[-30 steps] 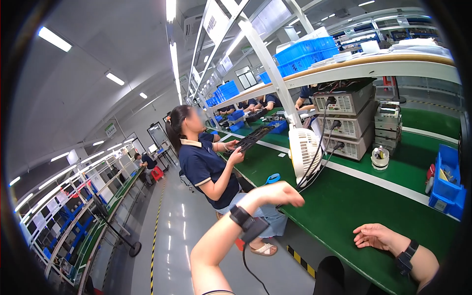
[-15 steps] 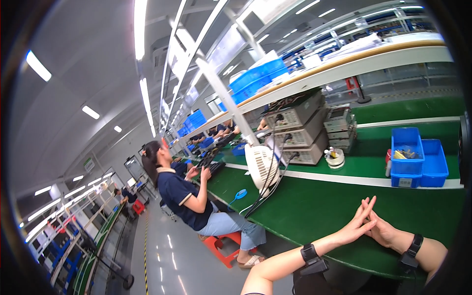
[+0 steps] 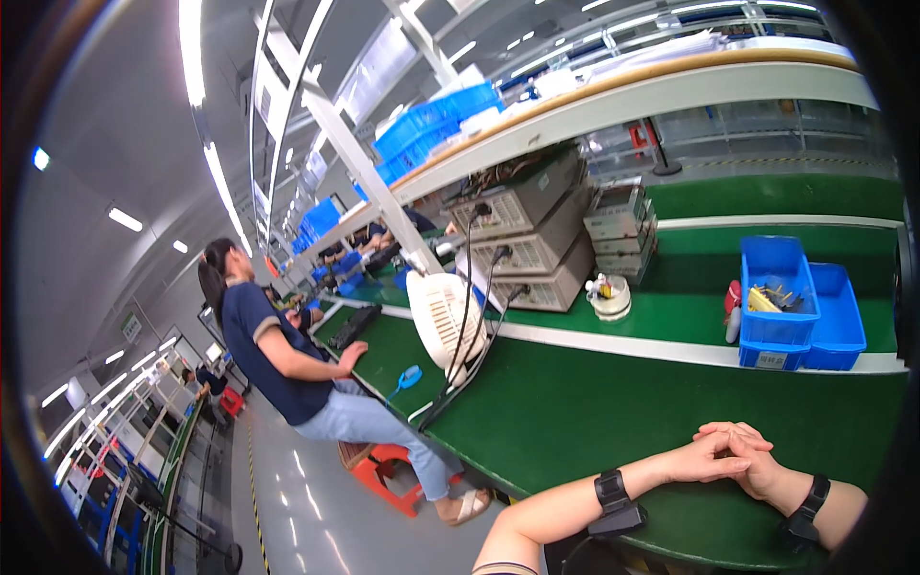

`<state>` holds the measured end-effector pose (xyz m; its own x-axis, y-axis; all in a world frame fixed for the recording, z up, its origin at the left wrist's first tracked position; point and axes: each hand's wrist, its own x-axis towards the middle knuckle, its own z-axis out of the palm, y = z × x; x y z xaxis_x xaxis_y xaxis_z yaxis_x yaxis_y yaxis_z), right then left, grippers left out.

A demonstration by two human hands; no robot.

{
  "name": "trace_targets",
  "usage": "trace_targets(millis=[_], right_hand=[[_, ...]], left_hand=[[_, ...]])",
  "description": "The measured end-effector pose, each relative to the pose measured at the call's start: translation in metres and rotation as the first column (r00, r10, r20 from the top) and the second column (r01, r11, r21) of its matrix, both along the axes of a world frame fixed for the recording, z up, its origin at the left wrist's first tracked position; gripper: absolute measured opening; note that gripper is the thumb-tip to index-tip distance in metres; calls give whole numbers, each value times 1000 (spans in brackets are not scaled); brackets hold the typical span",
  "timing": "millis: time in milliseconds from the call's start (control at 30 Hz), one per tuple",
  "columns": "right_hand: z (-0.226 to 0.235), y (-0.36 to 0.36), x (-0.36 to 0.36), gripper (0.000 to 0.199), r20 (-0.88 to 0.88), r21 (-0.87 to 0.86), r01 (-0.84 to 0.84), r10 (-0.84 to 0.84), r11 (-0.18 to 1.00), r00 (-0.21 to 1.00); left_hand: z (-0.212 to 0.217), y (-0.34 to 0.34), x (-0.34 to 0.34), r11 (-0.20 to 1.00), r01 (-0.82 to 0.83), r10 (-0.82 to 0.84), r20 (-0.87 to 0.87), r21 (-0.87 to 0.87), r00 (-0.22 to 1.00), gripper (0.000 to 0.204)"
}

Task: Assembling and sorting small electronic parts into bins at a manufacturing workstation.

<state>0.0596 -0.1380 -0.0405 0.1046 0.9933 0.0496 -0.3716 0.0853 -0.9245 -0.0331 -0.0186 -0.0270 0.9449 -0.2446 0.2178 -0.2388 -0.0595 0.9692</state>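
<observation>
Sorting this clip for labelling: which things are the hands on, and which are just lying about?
In hand:
left hand and right hand, clasped together on the green bench

Lying about:
blue bins
white fan
stacked grey instruments
white cup

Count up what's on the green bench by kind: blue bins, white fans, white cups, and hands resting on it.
Blue bins: 2
White fan: 1
White cup: 1
Hands, left hand clasped with right hand: 2
Total: 6

Left hand (image 3: 704, 458) and right hand (image 3: 752, 460) rest clasped on the green bench (image 3: 575, 412).
</observation>
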Motion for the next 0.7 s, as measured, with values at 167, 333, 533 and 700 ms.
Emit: trace_targets(millis=[167, 333, 533, 700], right_hand=[[3, 5, -10, 61, 295, 37, 2, -13, 999, 955], [0, 2, -5, 60, 163, -87, -74, 87, 993, 983], [12, -4, -8, 73, 160, -42, -90, 96, 995, 983], [12, 0, -2, 72, 72, -12, -173, 174, 985, 982]], left_hand=[[-23, 7, -2, 1000, -9, 2, 254, 27, 967, 34], [1, 6, -9, 1000, -14, 14, 127, -1, 992, 37], [18, 13, -17, 987, 142, -154, -163, -80, 975, 50], [3, 14, -12, 976, 162, -180, -117, -149, 977, 53]])
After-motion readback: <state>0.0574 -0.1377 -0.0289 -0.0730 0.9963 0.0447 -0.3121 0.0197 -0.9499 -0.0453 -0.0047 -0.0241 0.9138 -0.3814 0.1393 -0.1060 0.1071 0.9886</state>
